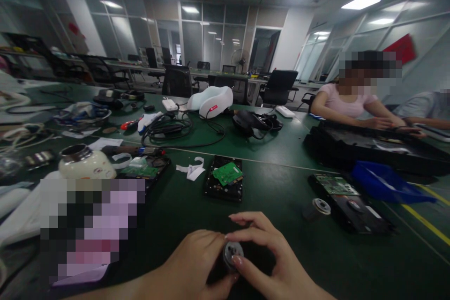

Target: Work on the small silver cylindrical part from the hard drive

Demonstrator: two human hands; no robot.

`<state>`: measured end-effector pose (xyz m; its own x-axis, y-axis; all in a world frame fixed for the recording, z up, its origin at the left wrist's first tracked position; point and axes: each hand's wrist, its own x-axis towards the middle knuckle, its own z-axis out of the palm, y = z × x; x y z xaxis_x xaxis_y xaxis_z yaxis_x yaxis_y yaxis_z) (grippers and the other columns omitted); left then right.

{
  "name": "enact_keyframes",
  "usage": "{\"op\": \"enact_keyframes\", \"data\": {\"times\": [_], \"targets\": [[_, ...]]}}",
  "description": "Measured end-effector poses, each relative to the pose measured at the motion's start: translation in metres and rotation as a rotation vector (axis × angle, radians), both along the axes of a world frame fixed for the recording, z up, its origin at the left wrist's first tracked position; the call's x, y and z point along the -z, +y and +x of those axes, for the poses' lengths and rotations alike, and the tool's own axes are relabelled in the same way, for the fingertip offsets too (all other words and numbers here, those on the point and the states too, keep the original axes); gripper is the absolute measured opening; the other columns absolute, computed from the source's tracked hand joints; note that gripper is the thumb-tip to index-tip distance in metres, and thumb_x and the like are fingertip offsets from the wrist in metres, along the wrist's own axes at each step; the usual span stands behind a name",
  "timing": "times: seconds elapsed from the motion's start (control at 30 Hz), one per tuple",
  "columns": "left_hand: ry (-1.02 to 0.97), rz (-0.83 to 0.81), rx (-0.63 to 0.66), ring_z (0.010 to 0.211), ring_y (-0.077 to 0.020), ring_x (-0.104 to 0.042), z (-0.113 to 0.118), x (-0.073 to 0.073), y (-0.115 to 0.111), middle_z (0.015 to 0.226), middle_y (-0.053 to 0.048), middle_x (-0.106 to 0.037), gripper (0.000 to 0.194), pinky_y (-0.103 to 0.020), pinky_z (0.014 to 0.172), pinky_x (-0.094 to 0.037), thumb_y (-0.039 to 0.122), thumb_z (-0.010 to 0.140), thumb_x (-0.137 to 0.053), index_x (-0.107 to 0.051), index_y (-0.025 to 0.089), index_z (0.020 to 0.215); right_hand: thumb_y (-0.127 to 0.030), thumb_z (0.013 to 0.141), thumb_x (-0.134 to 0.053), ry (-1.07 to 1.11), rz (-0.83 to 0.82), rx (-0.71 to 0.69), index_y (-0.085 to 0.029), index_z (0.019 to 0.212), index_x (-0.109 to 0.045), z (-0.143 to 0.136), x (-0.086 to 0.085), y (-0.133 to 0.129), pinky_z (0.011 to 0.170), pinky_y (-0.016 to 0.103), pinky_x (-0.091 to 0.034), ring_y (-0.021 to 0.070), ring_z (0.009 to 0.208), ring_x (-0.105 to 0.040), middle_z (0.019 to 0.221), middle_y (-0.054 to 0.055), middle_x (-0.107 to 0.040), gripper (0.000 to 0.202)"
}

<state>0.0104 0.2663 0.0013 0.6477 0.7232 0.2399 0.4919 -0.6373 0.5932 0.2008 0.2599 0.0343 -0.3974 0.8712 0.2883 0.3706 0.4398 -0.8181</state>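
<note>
A: There it was, down at 6 o'clock in the view: a small metal cylinder, its holed face turned up! And the left hand?

B: Clamped around its side, oh yes! The right hand was closed on it too, thumb on the top, index fingertip at the far rim.

A: So 2 hands on 1 cylinder! Did its base touch the counter?

B: Couldn't tell; the fingers hid it.

A: And at 12 o'clock from there?

B: A black hard drive, with a green circuit board lying askew on top! A white paper strip lay near it, at 11 o'clock from the hands.

A: Over at 2 o'clock?

B: Another cylinder, just beside a 2nd drive! Past those came a blue tray, and farther off a co-worker sat at a black case.
</note>
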Motion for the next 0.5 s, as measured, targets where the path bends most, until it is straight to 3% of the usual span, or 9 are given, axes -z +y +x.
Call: {"op": "enact_keyframes", "data": {"times": [0.3,0.5], "targets": [[0.013,-0.006,0.007,0.068,-0.0189,-0.062,0.000,-0.003,-0.001,0.078,-0.003,-0.067,0.009,-0.030,0.071,-0.052,0.016,0.077,-0.061,-0.059,0.017,0.085,-0.026,0.080,-0.073,-0.050,-0.039,0.038,-0.029,0.082,-0.076,0.004,0.001,0.008,0.094,0.050,-0.043,0.0282,0.109,-0.056,0.112,0.006,-0.063,0.005],[0.038,-0.028,-0.013,0.070,-0.0190,-0.063,0.001,-0.007,-0.001,0.082,-0.002,-0.069,0.012,-0.031,0.073,-0.052,0.016,0.076,-0.062,-0.059,0.018,0.087,-0.032,0.082,-0.071,-0.050,0.062,0.066,-0.030,0.078,-0.075,0.006,0.002,0.012,0.094,0.051,-0.042,0.0291,0.110,-0.053,0.104,0.004,-0.065,0.006]]}}
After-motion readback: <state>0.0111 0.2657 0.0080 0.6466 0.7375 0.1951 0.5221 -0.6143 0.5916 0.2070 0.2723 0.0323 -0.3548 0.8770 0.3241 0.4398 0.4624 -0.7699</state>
